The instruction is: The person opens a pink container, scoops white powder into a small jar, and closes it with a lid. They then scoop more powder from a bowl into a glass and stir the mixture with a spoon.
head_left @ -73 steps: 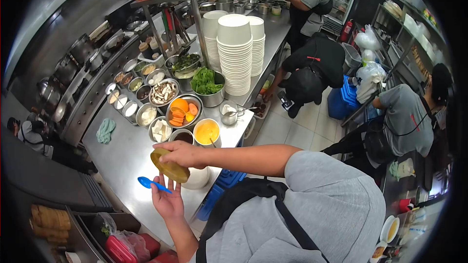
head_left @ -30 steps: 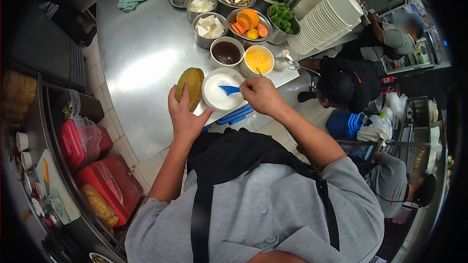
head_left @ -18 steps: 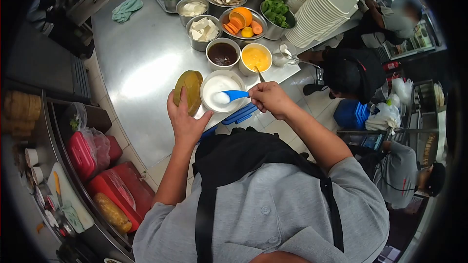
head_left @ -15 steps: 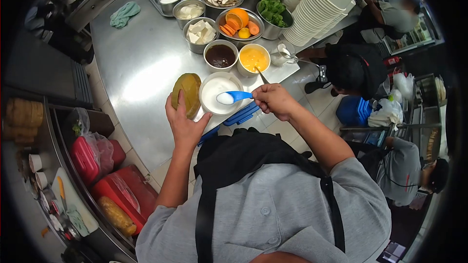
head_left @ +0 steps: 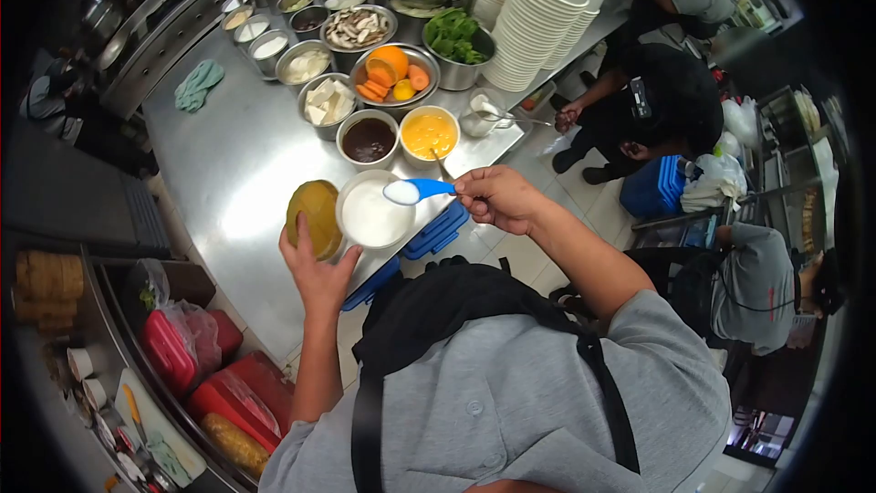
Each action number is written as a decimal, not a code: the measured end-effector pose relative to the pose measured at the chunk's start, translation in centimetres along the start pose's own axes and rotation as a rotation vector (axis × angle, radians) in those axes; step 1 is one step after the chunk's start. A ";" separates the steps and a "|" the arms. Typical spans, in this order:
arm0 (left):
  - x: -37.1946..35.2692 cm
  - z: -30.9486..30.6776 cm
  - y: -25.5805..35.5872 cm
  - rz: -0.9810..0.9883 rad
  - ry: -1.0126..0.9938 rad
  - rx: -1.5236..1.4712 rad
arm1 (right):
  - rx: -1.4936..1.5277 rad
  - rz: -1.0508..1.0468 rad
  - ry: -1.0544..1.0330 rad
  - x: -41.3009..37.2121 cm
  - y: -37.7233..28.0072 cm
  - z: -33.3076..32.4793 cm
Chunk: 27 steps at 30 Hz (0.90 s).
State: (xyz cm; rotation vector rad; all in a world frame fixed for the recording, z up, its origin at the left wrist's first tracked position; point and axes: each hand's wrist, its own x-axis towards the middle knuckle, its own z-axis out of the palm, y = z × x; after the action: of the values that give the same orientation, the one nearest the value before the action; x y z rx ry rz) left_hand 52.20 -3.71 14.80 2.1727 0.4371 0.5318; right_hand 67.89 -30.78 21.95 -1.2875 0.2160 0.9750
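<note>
right hand [head_left: 497, 199]: pinched shut on the blue spoon [head_left: 429, 188] handle. The spoon's bowl carries a heaped white scoop over the 1 o'clock rim of the white tub [head_left: 370, 217].
left hand [head_left: 315, 267]: fingers curled round the olive lid [head_left: 312, 215], held on edge against the tub's 9 o'clock side.
tub: near edge of the steel counter [head_left: 242, 160], at 6 o'clock from the dark sauce bowl [head_left: 368, 139] and the yellow bowl [head_left: 429, 132].
technique: my read is spoon level and low over the tub, so spill drops back in (heap looks loose).
unclear: powder or paste, can't tell. Tub wall and base are hidden. Whether the left hand also touches the tub, can't tell.
</note>
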 end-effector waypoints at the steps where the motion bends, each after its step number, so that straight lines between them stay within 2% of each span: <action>1: -0.1 0.0 -0.2 -0.002 0.008 0.003 | 0.028 -0.013 -0.007 -0.3 -0.5 -0.8; 5: -0.3 -0.4 -0.2 -0.046 0.001 0.009 | 0.032 -0.146 0.087 -2.1 -4.7 -4.6; 11: -0.4 -0.4 -0.9 -0.047 0.012 -0.008 | -0.153 -0.312 0.343 -1.3 -11.1 -10.0; 13: -0.4 -0.4 -0.3 -0.046 0.002 0.001 | -0.441 -0.306 0.443 1.2 -11.9 -12.7; 14: -0.4 -0.4 -0.1 -0.045 -0.004 0.009 | -0.435 -0.303 0.444 2.6 -11.8 -13.3; 16: -0.6 -0.1 -0.2 -0.033 0.000 0.018 | -0.860 -0.419 0.676 5.5 -11.5 -13.6; 17: -0.7 -0.1 -0.3 -0.026 0.006 0.027 | -0.859 -0.418 0.674 6.0 -11.1 -13.4; 19: -1.1 -0.2 -0.1 -0.033 0.017 0.034 | -1.476 -0.696 0.740 7.1 -10.2 -13.0; 21: -1.3 -0.2 -0.2 -0.041 0.033 0.040 | -1.541 -0.686 0.731 6.2 -9.8 -11.0; 23: -1.6 -0.4 -0.4 -0.066 0.035 0.058 | -1.687 -0.795 0.693 6.2 -9.4 -10.8; 27: -1.9 -0.3 -0.6 -0.076 0.037 0.038 | -1.687 -0.908 0.685 5.3 -9.4 -10.4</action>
State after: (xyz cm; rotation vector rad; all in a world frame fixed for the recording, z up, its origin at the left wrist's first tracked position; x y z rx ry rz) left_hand 50.41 -4.06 14.07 2.1761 0.5526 0.5265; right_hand 81.53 -36.95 21.87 -2.8129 -0.8257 -0.3804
